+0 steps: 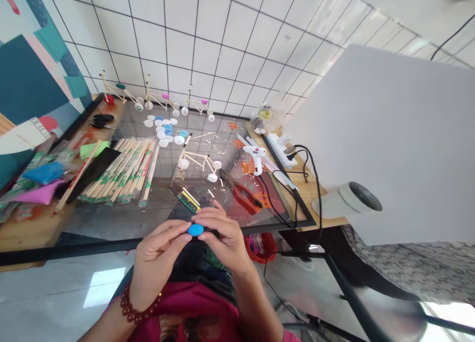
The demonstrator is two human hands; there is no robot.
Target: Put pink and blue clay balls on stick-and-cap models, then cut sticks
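A small blue oval piece (pixel 195 229) is pinched between both hands, above the near edge of the glass-topped table. My left hand (pixel 159 250) holds its left side between thumb and fingertips. The right side is gripped by the thumb and fingers of my right hand (pixel 224 238). Just beyond my fingers lies a green and yellow tool (pixel 189 201). Farther off stands a stick-built tricycle model (pixel 200 160) with white cap wheels and no coloured seat visible on it.
Red-handled pliers (pixel 245 194) and a white glue gun (pixel 256 156) lie to the right. Wrapped chopsticks (pixel 120 171) and coloured clay packs (pixel 43 172) occupy the left. Bottle caps (pixel 165 129) and several finished-looking models with coloured seats stand near the tiled wall.
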